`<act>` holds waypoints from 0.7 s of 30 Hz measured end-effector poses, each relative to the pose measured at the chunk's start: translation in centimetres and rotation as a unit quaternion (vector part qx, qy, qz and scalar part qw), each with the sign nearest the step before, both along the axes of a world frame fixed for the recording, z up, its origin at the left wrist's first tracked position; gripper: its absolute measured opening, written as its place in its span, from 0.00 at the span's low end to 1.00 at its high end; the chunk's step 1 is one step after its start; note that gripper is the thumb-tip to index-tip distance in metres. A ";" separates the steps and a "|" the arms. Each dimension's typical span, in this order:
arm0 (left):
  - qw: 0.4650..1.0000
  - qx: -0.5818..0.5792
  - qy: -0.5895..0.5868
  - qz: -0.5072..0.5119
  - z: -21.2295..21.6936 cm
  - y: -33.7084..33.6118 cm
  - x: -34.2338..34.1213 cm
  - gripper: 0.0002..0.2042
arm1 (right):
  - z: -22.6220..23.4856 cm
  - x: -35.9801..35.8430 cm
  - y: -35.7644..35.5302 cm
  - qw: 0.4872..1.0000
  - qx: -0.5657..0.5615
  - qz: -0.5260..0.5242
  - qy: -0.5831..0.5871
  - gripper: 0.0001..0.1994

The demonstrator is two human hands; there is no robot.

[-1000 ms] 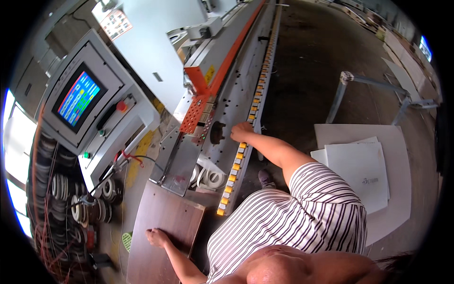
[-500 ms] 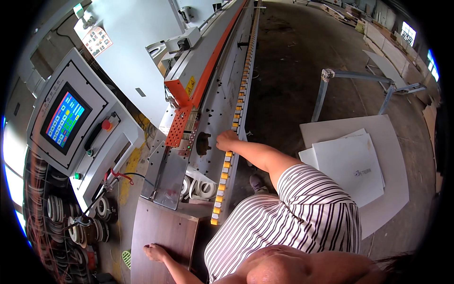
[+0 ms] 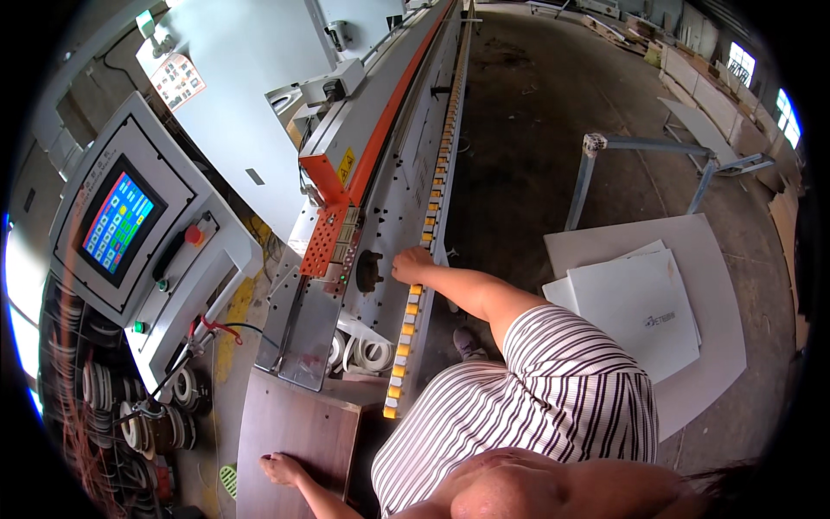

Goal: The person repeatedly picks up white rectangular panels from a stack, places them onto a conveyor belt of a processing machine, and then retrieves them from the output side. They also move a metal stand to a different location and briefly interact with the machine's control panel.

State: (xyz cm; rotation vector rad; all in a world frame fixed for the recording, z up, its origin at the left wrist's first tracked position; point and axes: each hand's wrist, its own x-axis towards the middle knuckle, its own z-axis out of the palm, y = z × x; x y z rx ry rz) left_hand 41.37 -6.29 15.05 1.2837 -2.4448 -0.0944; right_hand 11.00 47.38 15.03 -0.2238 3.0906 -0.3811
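My left hand rests on a brown wood-grain panel at the lower left. Its fingers are curled in, and whatever they hold, if anything, is hidden. Stretched forward, my right hand lies over a long rail of yellow and grey rollers on the side of a machine. That hand is closed too, knuckles toward the machine bed, and I cannot see inside it. Left of it is a dark round opening in the metal bed. A clear guard plate sits between the panel and an orange perforated plate.
A control console with a lit screen and red button stands at left. Rolls of edge strip fill a rack below it. At right, white boards lie on a larger grey board, near a metal frame.
Both hands keep almost the same places and poses. The view has shifted slightly, and the right hand appears a little lower and farther left.
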 end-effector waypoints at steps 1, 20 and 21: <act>1.000 0.001 -0.010 0.008 0.1 0.2 0.2 0.11 | -0.1 -0.1 -0.2 1.000 -0.003 -0.002 0.004 0.16; 0.990 -0.029 0.135 0.033 -1.7 -0.9 0.9 0.04 | 0.9 -1.0 -1.6 0.982 0.137 0.127 -0.030 0.21; 0.990 -0.038 0.127 0.039 -1.3 -0.7 0.9 0.04 | -1.2 -2.3 -1.2 0.981 0.132 0.132 -0.042 0.22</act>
